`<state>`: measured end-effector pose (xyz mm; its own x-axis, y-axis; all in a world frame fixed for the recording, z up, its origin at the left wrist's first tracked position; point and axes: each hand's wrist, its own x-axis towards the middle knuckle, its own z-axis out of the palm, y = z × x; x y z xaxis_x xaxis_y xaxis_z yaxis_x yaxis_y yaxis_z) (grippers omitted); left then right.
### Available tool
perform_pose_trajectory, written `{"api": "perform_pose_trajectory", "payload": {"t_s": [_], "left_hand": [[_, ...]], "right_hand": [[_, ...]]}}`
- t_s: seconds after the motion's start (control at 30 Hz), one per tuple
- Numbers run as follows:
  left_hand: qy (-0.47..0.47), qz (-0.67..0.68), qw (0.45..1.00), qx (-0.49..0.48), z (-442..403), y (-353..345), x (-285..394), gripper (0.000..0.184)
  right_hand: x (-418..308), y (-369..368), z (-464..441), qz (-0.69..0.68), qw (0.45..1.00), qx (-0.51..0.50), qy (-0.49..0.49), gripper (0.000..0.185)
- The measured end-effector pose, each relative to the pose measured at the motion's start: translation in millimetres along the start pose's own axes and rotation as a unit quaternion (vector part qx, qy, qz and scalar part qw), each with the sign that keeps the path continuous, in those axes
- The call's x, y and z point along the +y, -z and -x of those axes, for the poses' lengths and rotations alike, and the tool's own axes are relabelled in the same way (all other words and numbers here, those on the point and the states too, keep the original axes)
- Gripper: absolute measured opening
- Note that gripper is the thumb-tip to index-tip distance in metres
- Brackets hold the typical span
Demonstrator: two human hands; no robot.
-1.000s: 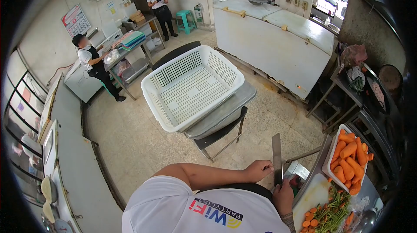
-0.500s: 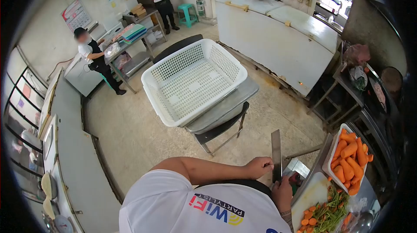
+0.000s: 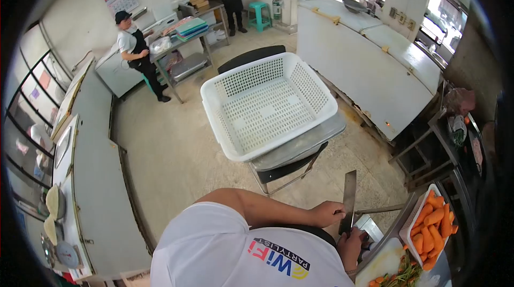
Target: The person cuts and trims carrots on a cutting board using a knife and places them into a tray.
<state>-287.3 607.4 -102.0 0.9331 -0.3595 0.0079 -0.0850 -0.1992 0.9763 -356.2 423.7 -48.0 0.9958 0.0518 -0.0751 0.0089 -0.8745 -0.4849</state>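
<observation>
Right hand [image 3: 350, 244] down low by the body, and it's closed around the handle end of the knife [image 3: 349, 196]! The broad blade rises out of that grip and points away from the white shirt [image 3: 241, 255], leaning just slightly to the right. Here's the left hand [image 3: 329, 213], reaching across from the left with its fingers curled shut, knuckles up, right beside the lower part of the blade. Touching the steel or just shy of it? Can't tell from this angle, nor whether anything is pinched in those fingers.

Over to the right of the knife hand, there's the cutting board [image 3: 383, 261], with green scraps [image 3: 402, 275] and orange pieces heaped near the bottom edge of the view. Just beyond sits a white tub [image 3: 411, 217] piled up with whole carrots [image 3: 428, 228], well clear of the blade.

Straight ahead, the big white basket [image 3: 267, 110], slatted and bare inside, lies on a metal tray [image 3: 316, 140] above a dark folding chair [image 3: 289, 170], apart from both hands. Behind it to the right, a long white freezer [image 3: 353, 62]. Far left, one person in a dark cap [image 3: 140, 51] stands at a metal table beside stacked colored boards [image 3: 191, 28], and another person [image 3: 230, 0] stands near a teal stool [image 3: 259, 16], hands up at a dark object.
</observation>
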Motion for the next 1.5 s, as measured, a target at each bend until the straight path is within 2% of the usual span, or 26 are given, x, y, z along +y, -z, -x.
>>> {"api": "perform_pose_trajectory", "payload": {"t_s": [0.2,0.5,0.6,0.7,1.0,1.2,1.5], "left_hand": [[-0.019,0.022,1.0,-0.01,-6,18,-14,0.02],[0.002,0.021,0.999,-0.036,-7,42,-18,0.018],[-0.021,0.008,0.999,-0.028,-8,45,-23,0.018],[0.046,0.042,0.996,-0.057,-10,44,-31,0.018],[-0.008,0.017,0.999,-0.041,-4,45,-27,0.017],[0.023,0.017,0.998,-0.053,-2,45,-25,0.017],[0.008,0.022,0.998,-0.059,-3,47,-26,0.016]], "right_hand": [[-17,-12,-8,-0.022,1.0,0.003,-0.013,0.025],[-32,-29,-10,-0.027,0.999,0.036,-0.019,0.025],[-38,-29,-12,-0.024,0.999,0.035,-0.034,0.027],[-35,-29,-12,-0.016,0.999,0.022,-0.043,0.029],[-43,-26,-5,-0.029,0.998,0.022,-0.055,0.031],[-45,-27,-3,-0.038,0.997,0.023,-0.069,0.032],[-53,-22,-4,-0.03,0.996,0.015,-0.084,0.033]]}}
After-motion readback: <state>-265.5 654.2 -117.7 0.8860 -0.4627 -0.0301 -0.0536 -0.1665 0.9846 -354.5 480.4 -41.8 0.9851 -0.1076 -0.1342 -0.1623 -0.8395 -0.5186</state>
